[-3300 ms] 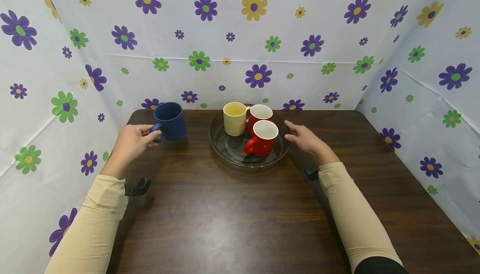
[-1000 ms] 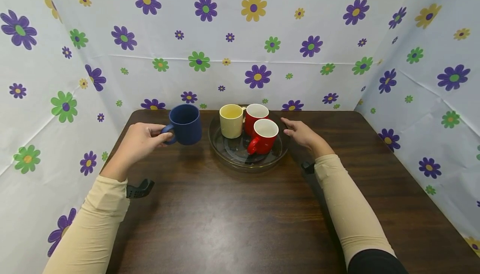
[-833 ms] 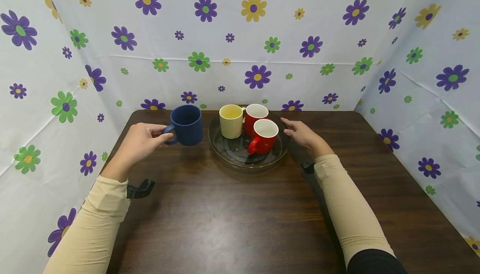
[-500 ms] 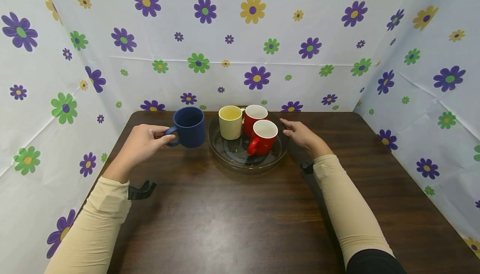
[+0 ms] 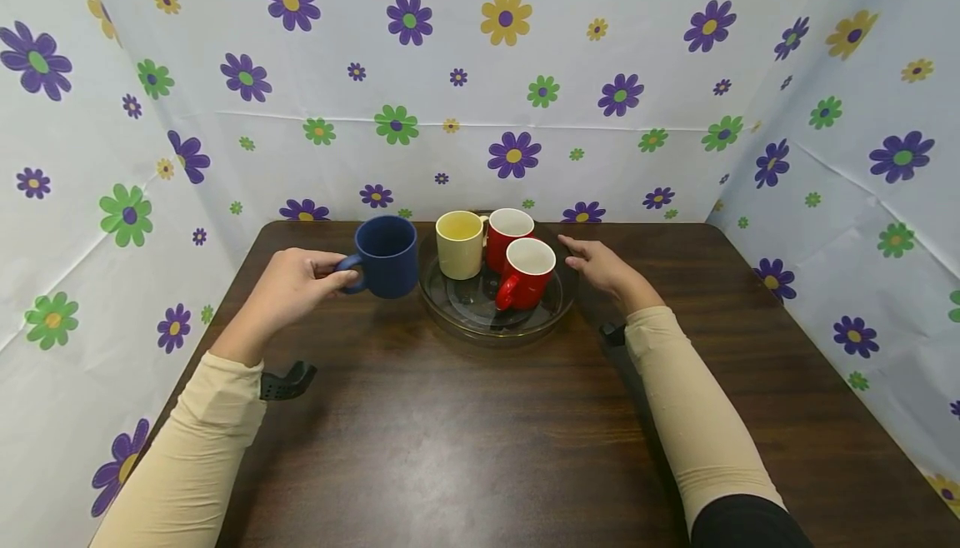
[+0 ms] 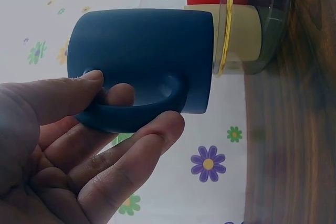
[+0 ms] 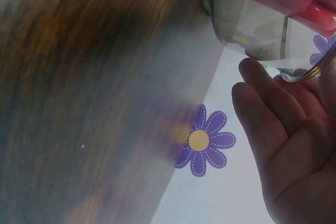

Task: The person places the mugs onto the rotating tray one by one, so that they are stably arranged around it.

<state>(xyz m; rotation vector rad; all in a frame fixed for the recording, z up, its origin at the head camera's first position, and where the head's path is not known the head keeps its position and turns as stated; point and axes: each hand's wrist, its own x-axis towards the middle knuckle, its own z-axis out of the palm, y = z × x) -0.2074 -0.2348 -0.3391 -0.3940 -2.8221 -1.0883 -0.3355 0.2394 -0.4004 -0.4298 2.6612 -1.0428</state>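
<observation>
My left hand [image 5: 300,286] grips a matte blue mug [image 5: 390,261] by its handle, thumb on one side and fingers on the other in the left wrist view. The mug is upright, beside the left rim of a round clear glass dish [image 5: 491,334] with a gold-coloured edge. In the dish stand a pale yellow mug [image 5: 459,252], a red mug with a white inside [image 5: 525,286] at the front and a second red mug [image 5: 501,240] behind it, partly hidden. My right hand [image 5: 603,269] rests at the dish's right rim, its fingers nearly straight along the outer wall [image 7: 273,103].
The dish stands on a dark brown wooden table [image 5: 442,415], near its back edge. A white flower-print sheet [image 5: 300,73] rises behind the table and along both sides. A black wrist strap mount [image 5: 288,381] hangs below the left wrist.
My left hand has carried the blue mug rightward, up to the dish. The mugs in the dish have shifted slightly, the back ones to the left. My right hand keeps its place at the rim.
</observation>
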